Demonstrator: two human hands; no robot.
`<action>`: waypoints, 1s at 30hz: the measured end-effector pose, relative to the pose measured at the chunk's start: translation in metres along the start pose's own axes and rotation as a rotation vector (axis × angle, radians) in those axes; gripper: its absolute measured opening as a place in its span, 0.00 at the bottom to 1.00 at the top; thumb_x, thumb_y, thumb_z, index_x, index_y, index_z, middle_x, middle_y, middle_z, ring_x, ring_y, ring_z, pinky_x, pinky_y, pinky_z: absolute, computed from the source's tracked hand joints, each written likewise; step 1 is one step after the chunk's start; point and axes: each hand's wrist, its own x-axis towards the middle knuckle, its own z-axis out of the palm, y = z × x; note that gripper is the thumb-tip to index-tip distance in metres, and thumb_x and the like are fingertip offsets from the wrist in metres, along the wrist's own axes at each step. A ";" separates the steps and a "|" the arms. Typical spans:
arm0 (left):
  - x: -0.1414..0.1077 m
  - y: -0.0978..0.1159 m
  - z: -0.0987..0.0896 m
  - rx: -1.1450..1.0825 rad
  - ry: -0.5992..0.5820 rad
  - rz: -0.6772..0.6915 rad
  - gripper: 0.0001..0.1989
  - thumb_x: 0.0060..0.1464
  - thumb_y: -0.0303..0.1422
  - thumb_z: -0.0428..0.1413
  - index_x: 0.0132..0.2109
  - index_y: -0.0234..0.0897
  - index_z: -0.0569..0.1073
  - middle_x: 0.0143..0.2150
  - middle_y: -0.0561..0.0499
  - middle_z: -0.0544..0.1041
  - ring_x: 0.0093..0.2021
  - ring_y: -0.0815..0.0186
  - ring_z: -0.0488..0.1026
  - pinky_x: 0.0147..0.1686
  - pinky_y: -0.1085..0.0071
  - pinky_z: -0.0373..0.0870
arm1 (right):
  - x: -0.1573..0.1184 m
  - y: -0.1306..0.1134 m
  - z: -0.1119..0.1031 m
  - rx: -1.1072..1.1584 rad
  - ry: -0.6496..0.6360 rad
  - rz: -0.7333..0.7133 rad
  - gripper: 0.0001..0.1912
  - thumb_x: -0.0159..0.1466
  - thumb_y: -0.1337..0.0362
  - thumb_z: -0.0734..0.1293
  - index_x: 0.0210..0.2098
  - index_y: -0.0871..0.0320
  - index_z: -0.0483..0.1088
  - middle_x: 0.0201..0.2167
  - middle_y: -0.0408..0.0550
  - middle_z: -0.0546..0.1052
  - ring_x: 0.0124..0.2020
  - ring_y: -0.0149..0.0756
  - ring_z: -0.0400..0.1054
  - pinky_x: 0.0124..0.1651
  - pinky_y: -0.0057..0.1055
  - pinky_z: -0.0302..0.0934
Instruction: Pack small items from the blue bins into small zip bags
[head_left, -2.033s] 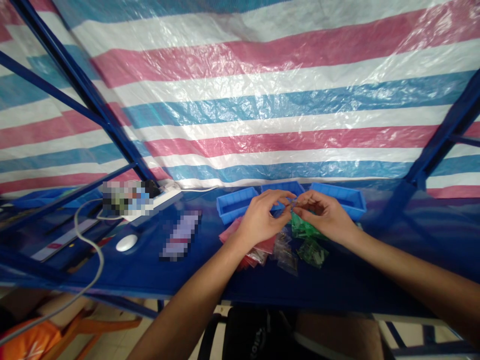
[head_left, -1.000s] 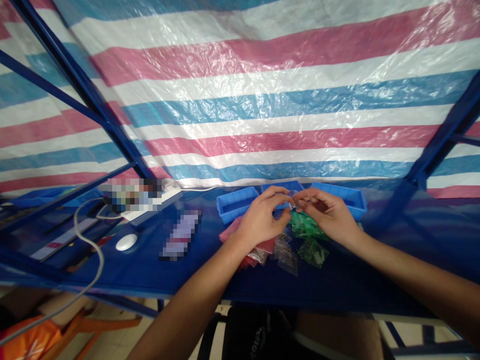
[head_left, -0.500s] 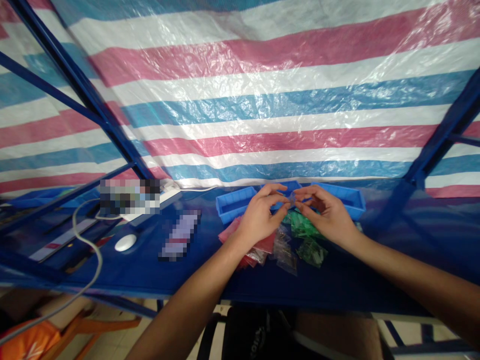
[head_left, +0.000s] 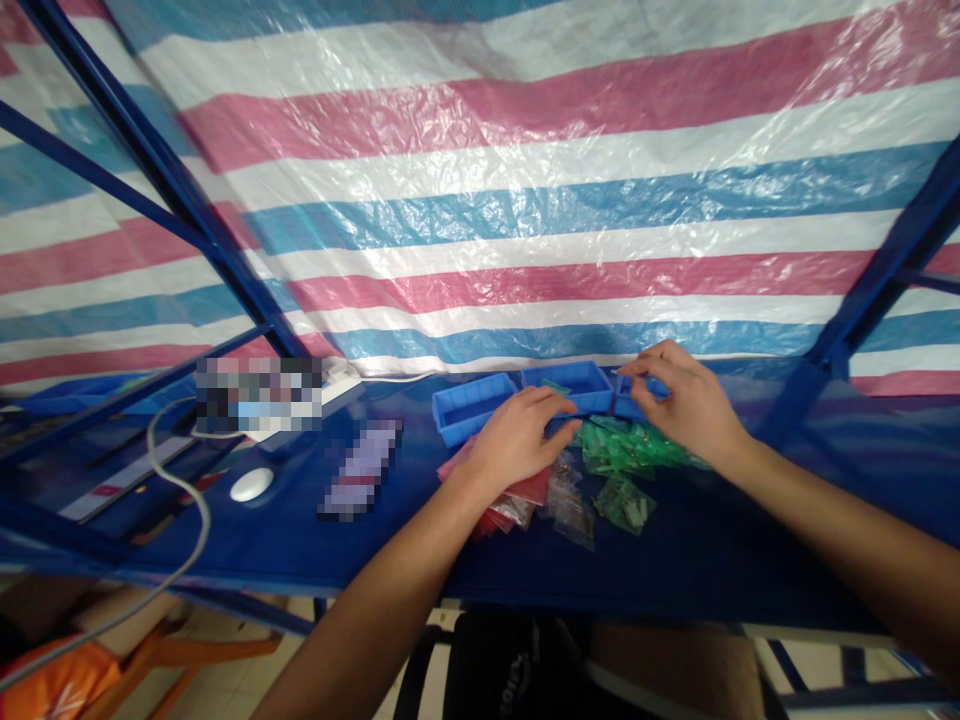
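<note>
Packets in green lie near my loosely open left hand and curled right hand; I can't tell what either holds.

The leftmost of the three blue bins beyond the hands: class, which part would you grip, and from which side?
Probably the left wall of the blue bin, pinched at the rim from above left. The bin sits upright and open-topped, so its thin raised wall can be straddled, while the left hand and red packets crowd its front right.
</note>
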 end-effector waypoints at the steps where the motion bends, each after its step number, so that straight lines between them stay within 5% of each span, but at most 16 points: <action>1: -0.001 0.000 0.000 0.011 -0.035 0.011 0.14 0.71 0.40 0.55 0.54 0.39 0.80 0.52 0.44 0.82 0.56 0.55 0.79 0.61 0.59 0.74 | 0.001 0.010 -0.002 -0.075 -0.023 0.001 0.10 0.71 0.64 0.65 0.45 0.53 0.80 0.42 0.54 0.78 0.47 0.51 0.76 0.53 0.46 0.71; 7: -0.006 0.001 0.003 0.022 -0.227 0.039 0.27 0.65 0.54 0.60 0.60 0.41 0.79 0.54 0.44 0.83 0.55 0.53 0.81 0.59 0.60 0.75 | 0.002 0.034 -0.003 -0.193 -0.220 0.098 0.15 0.71 0.49 0.69 0.43 0.54 0.78 0.37 0.52 0.82 0.37 0.49 0.78 0.41 0.42 0.70; 13: -0.004 -0.004 0.005 0.026 -0.325 0.030 0.19 0.66 0.43 0.62 0.60 0.42 0.81 0.55 0.45 0.82 0.54 0.55 0.81 0.57 0.64 0.76 | -0.001 0.005 0.000 -0.087 -0.206 0.007 0.12 0.74 0.54 0.66 0.45 0.54 0.76 0.39 0.53 0.82 0.41 0.50 0.78 0.46 0.43 0.71; 17: -0.003 -0.003 0.003 0.006 -0.323 0.016 0.15 0.66 0.39 0.61 0.56 0.43 0.82 0.51 0.46 0.85 0.50 0.57 0.83 0.53 0.67 0.77 | -0.006 -0.015 0.006 0.025 -0.201 -0.056 0.09 0.74 0.57 0.66 0.44 0.54 0.75 0.42 0.53 0.82 0.45 0.50 0.78 0.52 0.46 0.71; 22: -0.002 0.002 0.001 -0.026 -0.295 -0.056 0.12 0.65 0.34 0.60 0.53 0.46 0.84 0.47 0.50 0.87 0.47 0.59 0.84 0.51 0.69 0.77 | -0.010 -0.028 0.010 0.101 -0.231 -0.045 0.09 0.75 0.57 0.65 0.46 0.53 0.75 0.40 0.52 0.81 0.42 0.48 0.77 0.46 0.45 0.73; 30: 0.001 0.001 -0.001 -0.070 -0.084 -0.093 0.12 0.65 0.31 0.59 0.53 0.42 0.83 0.51 0.50 0.86 0.49 0.60 0.84 0.52 0.67 0.78 | -0.011 -0.030 0.011 0.195 -0.217 0.011 0.11 0.74 0.55 0.66 0.48 0.51 0.78 0.42 0.51 0.82 0.42 0.49 0.79 0.45 0.45 0.75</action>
